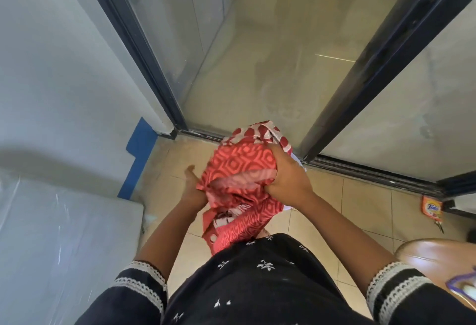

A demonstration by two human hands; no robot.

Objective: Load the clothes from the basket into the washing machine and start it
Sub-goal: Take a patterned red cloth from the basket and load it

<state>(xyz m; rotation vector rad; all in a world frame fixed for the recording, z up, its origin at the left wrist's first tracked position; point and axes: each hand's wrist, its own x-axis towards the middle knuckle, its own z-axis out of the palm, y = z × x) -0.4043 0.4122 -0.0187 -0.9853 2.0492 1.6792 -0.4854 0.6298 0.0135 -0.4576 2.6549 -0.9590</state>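
Observation:
A bundle of red patterned clothes with a red-and-white spotted piece on top hangs in front of my body, above the tiled floor. My right hand grips the bundle from the right, fingers dug into the cloth. My left hand supports it from the left and below; most of its fingers are hidden behind the fabric, only the thumb shows. The white top of the washing machine, wrapped in clear plastic, is at the lower left. A sliver of a white basket shows behind my right hand.
A Tide detergent packet lies on the floor at the right by the sliding glass door track. A brown rounded seat is at the lower right. Blue tape runs along the wall base at left.

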